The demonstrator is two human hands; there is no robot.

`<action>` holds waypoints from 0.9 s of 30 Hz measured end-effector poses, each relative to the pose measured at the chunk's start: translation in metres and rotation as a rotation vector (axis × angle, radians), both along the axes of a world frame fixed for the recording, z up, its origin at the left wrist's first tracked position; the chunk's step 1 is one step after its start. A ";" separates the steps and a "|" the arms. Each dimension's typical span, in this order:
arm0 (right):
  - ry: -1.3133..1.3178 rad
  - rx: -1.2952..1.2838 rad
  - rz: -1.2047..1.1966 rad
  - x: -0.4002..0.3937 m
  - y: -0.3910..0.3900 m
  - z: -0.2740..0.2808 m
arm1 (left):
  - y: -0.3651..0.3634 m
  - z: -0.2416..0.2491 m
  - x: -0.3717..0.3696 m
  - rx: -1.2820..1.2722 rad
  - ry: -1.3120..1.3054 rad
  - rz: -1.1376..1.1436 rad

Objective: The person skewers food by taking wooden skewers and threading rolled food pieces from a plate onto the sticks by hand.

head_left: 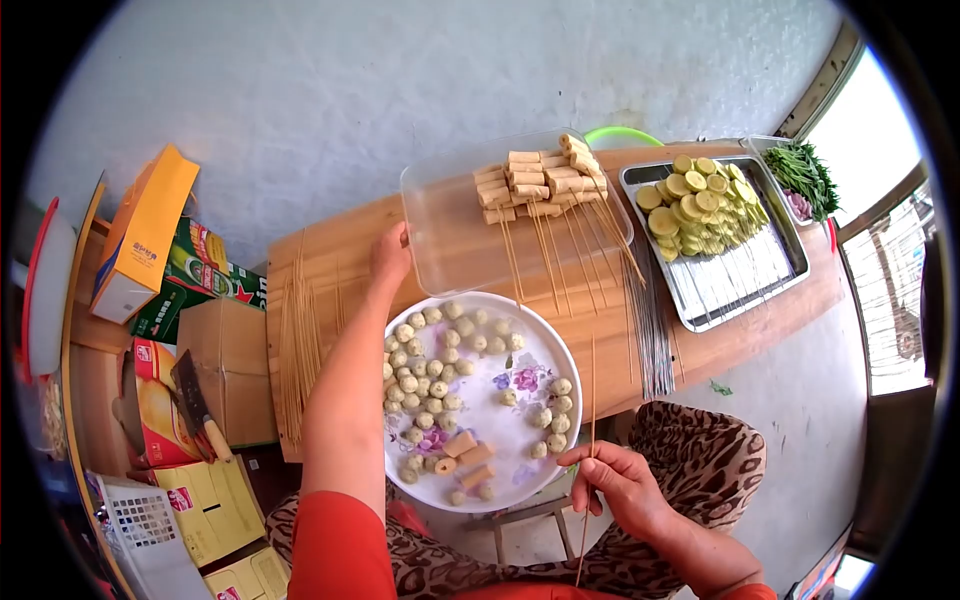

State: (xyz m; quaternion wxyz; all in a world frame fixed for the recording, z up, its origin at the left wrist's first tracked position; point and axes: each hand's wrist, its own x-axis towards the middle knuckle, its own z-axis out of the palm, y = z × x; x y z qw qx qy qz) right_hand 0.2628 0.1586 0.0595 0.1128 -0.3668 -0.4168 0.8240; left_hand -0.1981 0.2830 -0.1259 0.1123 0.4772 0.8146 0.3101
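Observation:
My left hand (pixel 391 253) reaches over the plate and grips the left rim of a clear plastic container (pixel 445 225); some of its fingers are hidden. Skewered tan rolls (pixel 545 180) are piled in the container's right part, their sticks pointing toward me. My right hand (pixel 622 487) pinches a bamboo skewer (pixel 592 420) upright between thumb and fingers, right of the plate. Nothing is visible on the skewer's upper end. On the white flowered plate (pixel 540 345) lie many pale speckled balls (pixel 435 385) and several tan roll pieces (pixel 468 452).
A metal tray (pixel 745 285) of skewered green slices (pixel 700 205) stands right, before a container of green vegetables (pixel 805 175). Metal skewers (pixel 648 330) and bamboo skewers (pixel 298 350) lie on the wooden table (pixel 345 240). A cleaver (pixel 195 395) and cardboard boxes (pixel 225 360) are left.

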 end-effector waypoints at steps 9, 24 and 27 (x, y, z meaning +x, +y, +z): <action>-0.005 0.069 0.018 0.000 -0.003 -0.002 | -0.078 0.043 0.026 0.195 -0.307 0.046; 0.009 0.241 0.058 -0.001 -0.018 -0.017 | -0.230 0.089 0.084 -0.148 -0.183 -0.126; 0.013 0.272 0.052 -0.002 -0.018 -0.027 | -0.222 0.043 0.059 -0.023 -0.101 -0.088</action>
